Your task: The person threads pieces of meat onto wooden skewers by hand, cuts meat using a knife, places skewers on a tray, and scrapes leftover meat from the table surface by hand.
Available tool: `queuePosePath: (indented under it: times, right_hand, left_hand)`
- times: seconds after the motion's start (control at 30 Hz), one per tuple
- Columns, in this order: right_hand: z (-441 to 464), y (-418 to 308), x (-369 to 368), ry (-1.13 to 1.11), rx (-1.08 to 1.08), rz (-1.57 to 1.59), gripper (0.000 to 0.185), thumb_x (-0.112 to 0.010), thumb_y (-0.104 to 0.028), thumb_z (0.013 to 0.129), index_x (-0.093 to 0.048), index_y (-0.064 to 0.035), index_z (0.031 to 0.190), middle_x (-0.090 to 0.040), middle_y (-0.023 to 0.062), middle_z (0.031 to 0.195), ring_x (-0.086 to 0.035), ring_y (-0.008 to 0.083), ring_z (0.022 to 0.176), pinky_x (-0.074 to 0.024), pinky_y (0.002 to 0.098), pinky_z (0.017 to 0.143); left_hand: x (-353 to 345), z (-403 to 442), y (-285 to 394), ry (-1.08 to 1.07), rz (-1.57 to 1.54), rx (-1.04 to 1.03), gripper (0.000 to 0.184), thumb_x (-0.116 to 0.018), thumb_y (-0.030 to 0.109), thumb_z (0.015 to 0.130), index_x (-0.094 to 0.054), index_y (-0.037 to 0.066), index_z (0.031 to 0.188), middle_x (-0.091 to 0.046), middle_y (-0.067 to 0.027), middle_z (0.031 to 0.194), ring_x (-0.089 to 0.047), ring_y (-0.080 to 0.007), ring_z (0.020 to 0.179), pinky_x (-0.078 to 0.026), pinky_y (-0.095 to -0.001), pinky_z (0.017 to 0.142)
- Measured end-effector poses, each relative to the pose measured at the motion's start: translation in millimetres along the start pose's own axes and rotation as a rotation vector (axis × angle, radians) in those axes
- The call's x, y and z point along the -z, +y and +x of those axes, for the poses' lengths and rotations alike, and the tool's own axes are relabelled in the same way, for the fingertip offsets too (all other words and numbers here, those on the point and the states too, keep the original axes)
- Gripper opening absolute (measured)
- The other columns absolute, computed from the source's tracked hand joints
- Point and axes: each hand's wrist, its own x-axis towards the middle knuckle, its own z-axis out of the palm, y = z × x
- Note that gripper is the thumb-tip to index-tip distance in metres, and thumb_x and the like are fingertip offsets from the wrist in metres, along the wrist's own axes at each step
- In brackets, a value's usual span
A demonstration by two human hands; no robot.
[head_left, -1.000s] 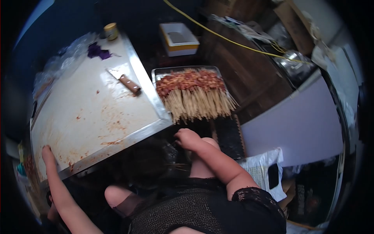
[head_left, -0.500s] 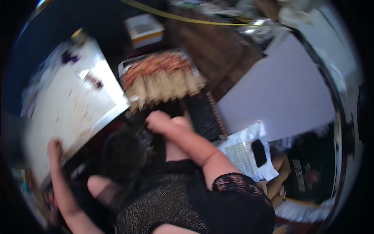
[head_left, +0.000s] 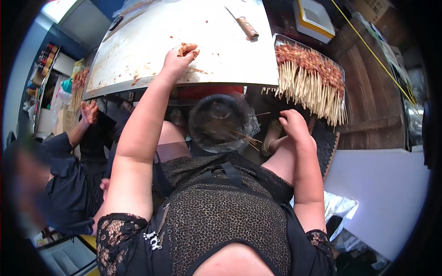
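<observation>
My left hand (head_left: 183,57) is raised at the front edge of the white table (head_left: 152,46), its fingers curled and smeared reddish brown; whether something small is in them I cannot make out. My right hand (head_left: 293,123) hangs over my right knee, fingers bent, with its contents hidden. Beyond it, a metal tray holds many skewers of red meat (head_left: 317,69), their bare sticks pointing toward me. A knife (head_left: 247,27) with a wooden handle lies on the table among reddish scraps.
A black bucket (head_left: 218,122) lined with plastic stands between my knees, a few loose sticks (head_left: 246,138) at its side. Another person (head_left: 69,170) sits at the left, one hand raised. A white and yellow box (head_left: 314,19) is behind the tray. A purple-grey panel (head_left: 386,188) lies right.
The view has swung left, bringing the other person and the bucket into clear sight. My left hand has moved from the table's left corner toward the middle of its front edge.
</observation>
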Motion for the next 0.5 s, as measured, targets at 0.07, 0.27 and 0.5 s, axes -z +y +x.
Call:
queuePosePath:
  times: [0.07, 0.27, 0.5]
  right_hand:
    - [1.8, -1.1, 0.6, -0.013, 0.011, 0.003, 0.024, -0.064, -0.014, 0.076, -0.067, -0.0024, 0.097, -0.064, 0.0161, 0.094, -0.060, 0.0309, 0.093, -0.0474, 0.0384, 0.084]
    - [8.2, -7.0, -0.7, -0.001, 0.036, 0.029, 0.024, -0.064, -0.013, 0.076, -0.066, -0.0014, 0.097, -0.064, 0.0172, 0.095, -0.060, 0.0317, 0.093, -0.0472, 0.0382, 0.084]
    - [10.2, -14.1, 5.2, -0.032, 0.035, 0.049, 0.024, -0.064, -0.013, 0.076, -0.066, -0.0009, 0.097, -0.063, 0.0170, 0.097, -0.060, 0.0318, 0.093, -0.0474, 0.0378, 0.084]
  left_hand:
    - [10.5, 5.6, -12.8, 0.111, 0.028, -0.017, 0.031, -0.059, -0.003, 0.080, -0.058, -0.005, 0.111, -0.061, -0.0054, 0.094, -0.057, -0.0101, 0.083, -0.048, -0.0229, 0.076]
    - [67.7, 1.8, -16.3, 0.296, -0.006, -0.071, 0.030, -0.052, -0.009, 0.081, -0.059, -0.004, 0.110, -0.060, -0.0056, 0.095, -0.057, -0.0104, 0.084, -0.049, -0.0214, 0.074]
    - [181.4, -18.2, -51.2, 0.458, 0.208, 0.096, 0.025, -0.052, -0.004, 0.084, -0.061, -0.001, 0.107, -0.063, -0.0040, 0.089, -0.060, -0.0081, 0.078, -0.047, -0.0198, 0.069]
